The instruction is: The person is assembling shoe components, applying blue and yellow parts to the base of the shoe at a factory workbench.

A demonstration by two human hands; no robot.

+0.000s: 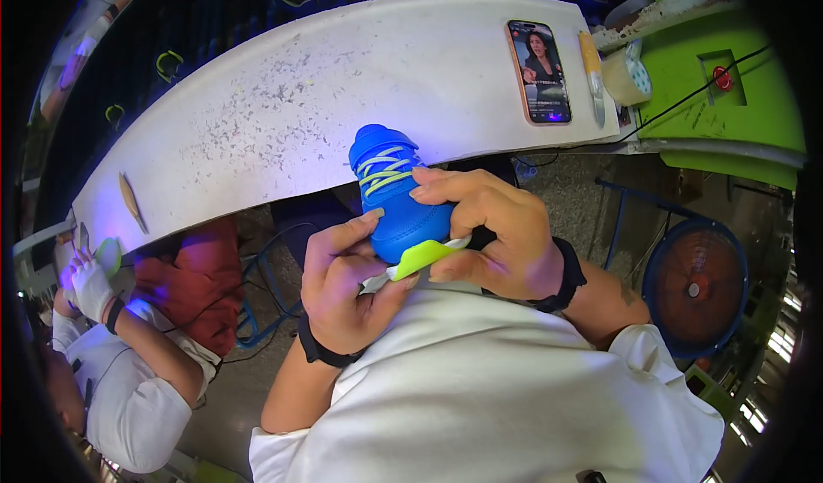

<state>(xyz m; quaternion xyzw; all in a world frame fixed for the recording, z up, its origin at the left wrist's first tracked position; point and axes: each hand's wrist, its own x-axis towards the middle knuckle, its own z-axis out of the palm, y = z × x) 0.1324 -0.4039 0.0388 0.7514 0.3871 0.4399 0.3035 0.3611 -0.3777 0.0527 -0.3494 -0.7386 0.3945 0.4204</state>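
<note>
The left hand [343,290] and right hand [507,236] each close their grip on a flat lime-green-and-white strip [420,258] at the near, toe end of a blue laced shoe [410,217], its long axis pointing toward the curved white table [429,80].

The blue shoe [411,216] looks smooth and mostly matt, with woven cloth laces [386,180], and the yellow-green piece [420,258] against it has a sleek, rubbery or plastic look. Across from me, the pale tabletop [429,63] is smooth but roughly speckled in patches, bearing a glossy glass-faced phone [542,76] and a wooden-handled, metal-bladed knife [591,59]. The white shirt [480,389] is soft, creased, matt cloth.
</note>
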